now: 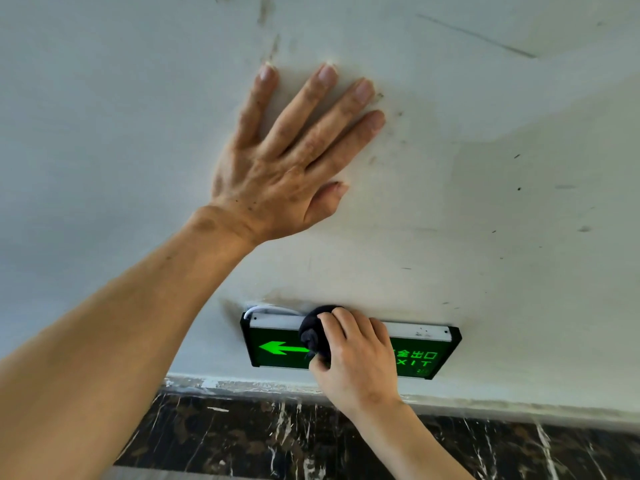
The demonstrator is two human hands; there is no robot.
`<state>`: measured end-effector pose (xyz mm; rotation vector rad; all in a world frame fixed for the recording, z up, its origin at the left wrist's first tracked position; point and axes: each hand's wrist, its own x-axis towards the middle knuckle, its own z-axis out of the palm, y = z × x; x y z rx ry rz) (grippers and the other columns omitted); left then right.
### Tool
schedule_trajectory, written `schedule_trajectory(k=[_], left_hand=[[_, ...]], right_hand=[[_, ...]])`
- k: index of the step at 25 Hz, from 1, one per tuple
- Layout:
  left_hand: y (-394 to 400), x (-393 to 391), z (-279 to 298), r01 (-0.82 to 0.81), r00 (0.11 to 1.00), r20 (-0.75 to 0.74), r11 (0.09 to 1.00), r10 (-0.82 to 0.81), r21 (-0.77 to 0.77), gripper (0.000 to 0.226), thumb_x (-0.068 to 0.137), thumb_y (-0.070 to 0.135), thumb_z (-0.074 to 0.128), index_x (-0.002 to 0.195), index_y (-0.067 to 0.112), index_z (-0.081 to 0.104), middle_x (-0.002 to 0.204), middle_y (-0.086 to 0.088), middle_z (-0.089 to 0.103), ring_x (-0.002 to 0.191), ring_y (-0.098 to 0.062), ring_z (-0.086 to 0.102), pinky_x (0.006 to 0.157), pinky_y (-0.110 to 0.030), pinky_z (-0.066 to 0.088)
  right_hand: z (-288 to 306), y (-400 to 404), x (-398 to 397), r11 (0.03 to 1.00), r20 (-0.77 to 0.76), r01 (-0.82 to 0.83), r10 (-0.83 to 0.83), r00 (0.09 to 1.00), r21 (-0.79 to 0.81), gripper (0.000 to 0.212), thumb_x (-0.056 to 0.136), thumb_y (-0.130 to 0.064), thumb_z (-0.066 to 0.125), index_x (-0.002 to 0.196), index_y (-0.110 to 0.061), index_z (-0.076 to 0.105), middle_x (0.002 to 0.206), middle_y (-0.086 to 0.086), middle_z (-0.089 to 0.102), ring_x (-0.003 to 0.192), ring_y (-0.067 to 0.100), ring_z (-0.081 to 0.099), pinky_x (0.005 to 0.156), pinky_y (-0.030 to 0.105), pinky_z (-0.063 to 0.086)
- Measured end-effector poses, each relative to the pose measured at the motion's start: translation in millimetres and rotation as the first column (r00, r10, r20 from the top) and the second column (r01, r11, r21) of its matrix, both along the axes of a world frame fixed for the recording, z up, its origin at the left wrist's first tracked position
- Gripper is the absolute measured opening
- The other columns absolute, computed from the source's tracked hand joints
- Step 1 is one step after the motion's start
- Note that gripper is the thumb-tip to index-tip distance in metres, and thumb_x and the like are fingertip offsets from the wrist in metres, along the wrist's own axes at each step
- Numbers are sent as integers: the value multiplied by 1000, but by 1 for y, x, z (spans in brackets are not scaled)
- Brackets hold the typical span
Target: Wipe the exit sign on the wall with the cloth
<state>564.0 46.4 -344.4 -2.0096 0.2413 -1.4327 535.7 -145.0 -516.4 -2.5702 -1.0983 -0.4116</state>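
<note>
A black exit sign (273,351) with a glowing green arrow and green letters is fixed low on the white wall (485,202). My right hand (356,358) is closed around a bunched dark cloth (313,332), which presses against the middle of the sign near its top edge and covers part of the face. My left hand (280,157) lies flat on the wall above the sign, fingers spread, holding nothing.
The wall carries dark scuffs and specks. A white cable (266,309) loops out behind the sign's top left corner. Below the sign runs a dark marbled skirting (242,434) with white veins.
</note>
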Motion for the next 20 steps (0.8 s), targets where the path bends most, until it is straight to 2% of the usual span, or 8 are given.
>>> schedule_trajectory(k=[6, 9, 12, 15, 17, 20], left_hand=[[0, 1, 0, -14, 1000, 9, 1000, 13, 18, 63, 102, 42, 37, 159, 17, 32, 159, -7, 30, 147, -33, 22, 121, -58, 8], [2, 1, 0, -9, 1000, 15, 1000, 9, 17, 62, 102, 42, 36, 158, 16, 33, 159, -7, 30, 146, -33, 23, 121, -58, 9], [1, 2, 0, -1, 1000, 19, 1000, 1, 23, 63, 102, 42, 38, 159, 16, 32, 159, -7, 30, 146, -34, 24, 120, -59, 10], [2, 2, -1, 1, 1000, 14, 1000, -1, 18, 64, 101, 42, 40, 159, 16, 31, 160, -7, 29, 147, -33, 22, 121, -59, 8], [4, 2, -1, -8, 1000, 24, 1000, 8, 21, 65, 101, 42, 41, 159, 16, 31, 160, -7, 29, 148, -33, 22, 121, -58, 8], [3, 2, -2, -5, 1000, 26, 1000, 5, 27, 65, 100, 42, 42, 159, 16, 31, 161, -7, 28, 147, -33, 23, 121, -59, 9]], right_hand=[[0, -19, 8, 999, 9, 52, -52, 999, -8, 44, 61, -32, 64, 103, -18, 66, 97, -2, 66, 94, 23, 63, 85, 40, 51], [0, -30, 12, 997, 27, 80, -79, 996, -16, 45, 60, -31, 69, 103, -18, 68, 97, -3, 68, 95, 23, 65, 87, 41, 50], [1, -45, 18, 990, 72, 133, -130, 989, -38, 45, 59, -33, 71, 102, -20, 69, 98, -5, 70, 100, 22, 65, 90, 41, 38], [3, -58, 24, 982, 97, 184, -178, 979, -48, 44, 57, -33, 70, 100, -20, 69, 96, -7, 71, 101, 22, 64, 87, 40, 31], [4, -64, 28, 976, 85, 212, -207, 975, -54, 44, 57, -35, 69, 99, -21, 68, 94, -8, 70, 99, 22, 63, 84, 40, 32], [7, -74, 32, 965, 45, 254, -252, 967, -64, 45, 56, -36, 68, 99, -21, 68, 91, -8, 70, 96, 22, 64, 78, 39, 42]])
